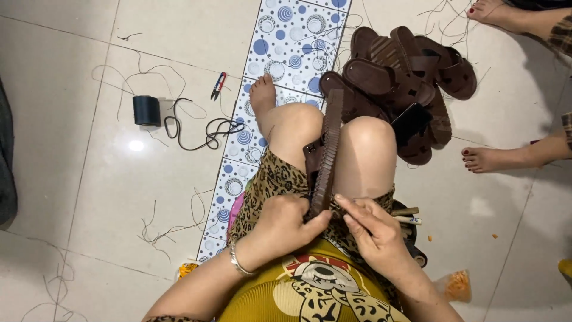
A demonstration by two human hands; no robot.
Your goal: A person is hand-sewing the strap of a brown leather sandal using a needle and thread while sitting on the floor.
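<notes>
A brown sandal (329,149) stands on edge between my knees, its sole turned sideways. My left hand (287,223) grips the near end of the sandal, thumb pressed on its edge. My right hand (370,229) pinches something thin right next to that same end; whether it is a needle or a thread I cannot tell. A silver bracelet (237,261) sits on my left wrist.
A pile of brown sandals (411,77) lies beyond my right knee, a dark phone (411,122) on it. A thread spool (146,110), black cord (205,131) and small snips (218,85) lie left. Another person's feet (494,158) are at right. I sit on a dotted mat (286,36).
</notes>
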